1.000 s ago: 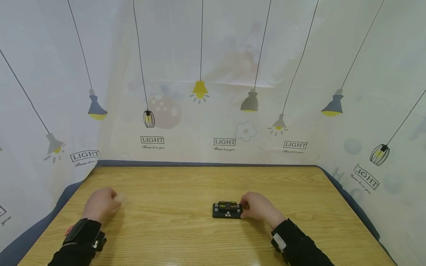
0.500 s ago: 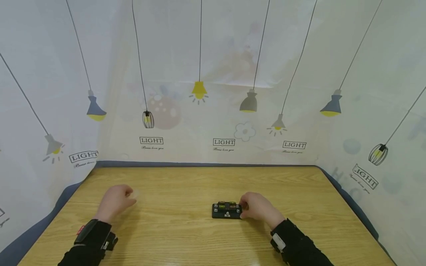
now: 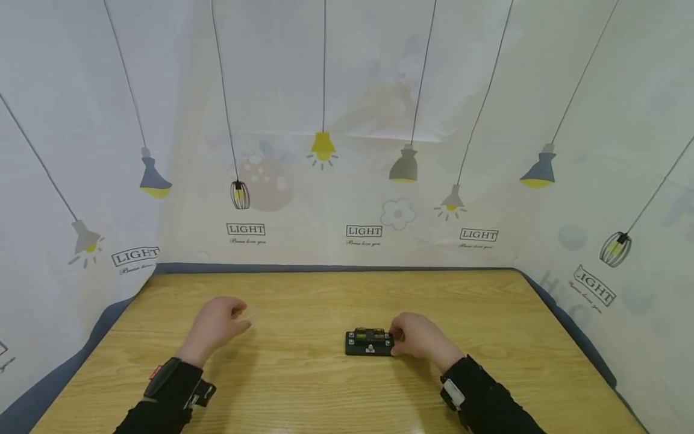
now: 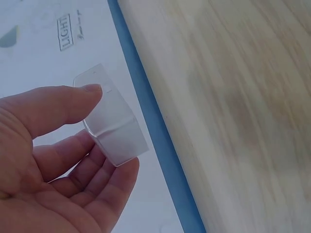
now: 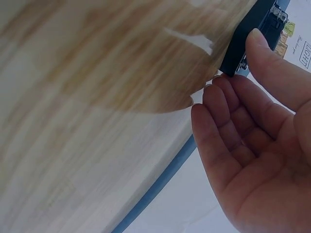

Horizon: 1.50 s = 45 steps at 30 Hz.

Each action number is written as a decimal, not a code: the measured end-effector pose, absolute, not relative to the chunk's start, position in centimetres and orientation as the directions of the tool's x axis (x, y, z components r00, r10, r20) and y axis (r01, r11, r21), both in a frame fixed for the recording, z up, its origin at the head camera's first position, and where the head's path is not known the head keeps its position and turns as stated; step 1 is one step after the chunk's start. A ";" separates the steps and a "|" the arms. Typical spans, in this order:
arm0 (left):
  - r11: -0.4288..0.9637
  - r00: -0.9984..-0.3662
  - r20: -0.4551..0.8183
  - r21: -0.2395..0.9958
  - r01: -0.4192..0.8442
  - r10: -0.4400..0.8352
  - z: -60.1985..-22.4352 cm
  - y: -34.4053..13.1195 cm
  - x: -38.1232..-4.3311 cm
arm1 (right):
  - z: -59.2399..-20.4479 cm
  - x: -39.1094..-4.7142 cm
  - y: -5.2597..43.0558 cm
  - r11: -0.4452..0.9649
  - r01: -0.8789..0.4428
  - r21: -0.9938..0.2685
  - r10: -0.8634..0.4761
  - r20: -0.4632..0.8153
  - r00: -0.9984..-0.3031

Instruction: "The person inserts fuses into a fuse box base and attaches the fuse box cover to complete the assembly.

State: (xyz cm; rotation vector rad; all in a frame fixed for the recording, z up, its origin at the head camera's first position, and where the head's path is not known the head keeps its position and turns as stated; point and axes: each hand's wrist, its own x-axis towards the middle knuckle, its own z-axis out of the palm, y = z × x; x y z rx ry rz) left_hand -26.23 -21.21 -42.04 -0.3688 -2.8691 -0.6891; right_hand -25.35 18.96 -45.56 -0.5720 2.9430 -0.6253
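Note:
A black fuse block [image 3: 370, 343] with metal screw terminals and small coloured fuses along its top lies on the wooden table, right of the middle. My right hand [image 3: 425, 340] grips its right end; in the right wrist view the thumb [image 5: 260, 41] presses on one side and the fingertips meet its edge. Off to the left, above the table, my left hand [image 3: 215, 325] holds a clear plastic cover [image 4: 114, 121]. The thumb lies on one face of this bent, see-through piece and the fingers are curled beneath it. Against the wood in the head view the cover is barely visible.
The wooden table [image 3: 293, 380] has a blue-grey border [image 3: 336, 267] along its back and sides. A pale curtain [image 3: 347, 72] printed with hanging lamps rises behind and on both sides. Bare wood lies between the two hands.
My left hand has moved right and slightly away from me across the table, carrying the clear cover towards the fuse block. The right hand and the block have stayed in place.

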 end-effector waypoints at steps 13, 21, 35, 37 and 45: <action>0.814 -0.934 0.254 0.468 0.345 0.251 -42.2 -17.6 -25.9 | -45.4 -25.3 19.0 0.838 -0.347 -0.421 -0.382 0.002 -0.924; 0.792 -0.922 0.272 0.479 0.379 0.277 -42.3 -15.4 -25.7 | -45.3 -25.2 19.0 0.836 -0.347 -0.424 -0.384 -0.001 -0.923; 0.761 -0.891 0.309 0.469 0.448 0.333 -42.9 -12.4 -25.6 | -45.6 -25.4 19.0 0.847 -0.335 -0.413 -0.373 -0.013 -0.928; 0.756 -0.884 0.317 0.465 0.461 0.344 -43.0 -11.9 -25.6 | -45.6 -25.5 19.0 0.848 -0.334 -0.412 -0.373 -0.014 -0.928; 0.731 -0.858 0.353 0.459 0.505 0.372 -43.1 -10.0 -25.8 | -45.7 -25.5 19.1 0.849 -0.352 -0.395 -0.384 -0.003 -0.923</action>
